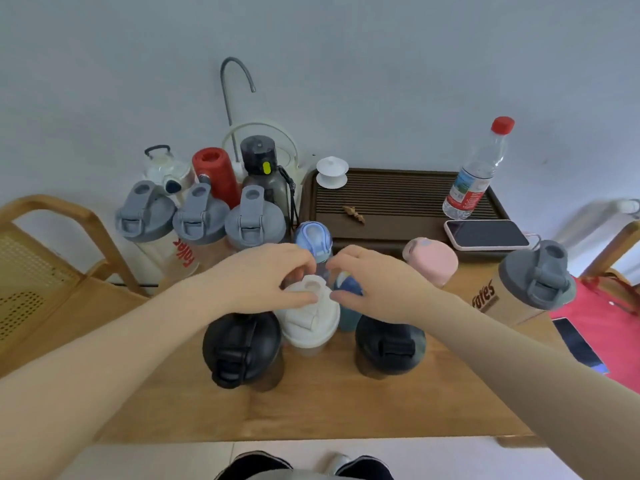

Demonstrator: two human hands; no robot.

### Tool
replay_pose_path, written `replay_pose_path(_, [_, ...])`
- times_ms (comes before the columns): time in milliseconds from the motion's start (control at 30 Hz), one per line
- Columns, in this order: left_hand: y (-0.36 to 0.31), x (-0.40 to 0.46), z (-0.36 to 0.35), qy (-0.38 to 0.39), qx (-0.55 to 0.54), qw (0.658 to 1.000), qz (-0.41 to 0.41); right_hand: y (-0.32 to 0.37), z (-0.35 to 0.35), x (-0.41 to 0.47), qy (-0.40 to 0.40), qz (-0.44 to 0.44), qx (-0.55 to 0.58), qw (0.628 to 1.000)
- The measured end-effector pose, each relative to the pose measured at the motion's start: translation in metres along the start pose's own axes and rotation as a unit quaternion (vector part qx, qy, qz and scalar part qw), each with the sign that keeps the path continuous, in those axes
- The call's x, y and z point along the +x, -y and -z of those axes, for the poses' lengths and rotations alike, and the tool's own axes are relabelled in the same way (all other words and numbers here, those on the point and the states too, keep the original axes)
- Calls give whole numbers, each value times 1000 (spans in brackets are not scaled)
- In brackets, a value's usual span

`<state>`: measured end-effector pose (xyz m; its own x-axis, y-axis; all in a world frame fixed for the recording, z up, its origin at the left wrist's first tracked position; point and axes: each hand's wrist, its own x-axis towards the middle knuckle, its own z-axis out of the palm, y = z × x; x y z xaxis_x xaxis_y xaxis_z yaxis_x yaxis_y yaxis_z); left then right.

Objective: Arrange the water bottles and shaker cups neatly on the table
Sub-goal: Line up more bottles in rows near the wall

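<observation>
A white-lidded shaker cup [311,323] stands at the middle of the wooden table [311,410]. My left hand [263,275] pinches the flip cap on its lid. My right hand [374,285] curls around the top of a dark blue bottle [348,315] right beside it, thumb touching the white lid's rim. Two black-lidded shakers [240,348] [389,344] flank the white cup in front. A light-blue-lidded bottle [313,240] stands just behind my fingers. Three grey-lidded shakers [145,216] [201,220] [254,220] form a row at the back left.
Behind the row stand a red bottle [216,171], a dark bottle [259,161] and a clear kettle [162,164]. A pink bottle [431,259] and a grey-lidded shaker [533,275] are right. The tea tray [381,199] carries a plastic water bottle [478,171], phone [486,234], lidded white cup [331,171].
</observation>
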<state>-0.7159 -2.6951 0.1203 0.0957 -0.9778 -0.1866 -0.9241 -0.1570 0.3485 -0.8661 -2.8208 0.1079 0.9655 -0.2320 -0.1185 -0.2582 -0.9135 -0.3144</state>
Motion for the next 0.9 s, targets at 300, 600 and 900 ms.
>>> replay_pose_path(300, [38,-81,-37,27,-15,998,53,45,-50,30,63,-58,-146,985])
replay_pose_path(600, [57,-88,-61,-28,-56,996,62,69,-63,39,51,-100,-121,986])
replay_pose_path(900, [121,-90,-39,-96,-96,986,97,105,-84,62,-9,-119,-118,986])
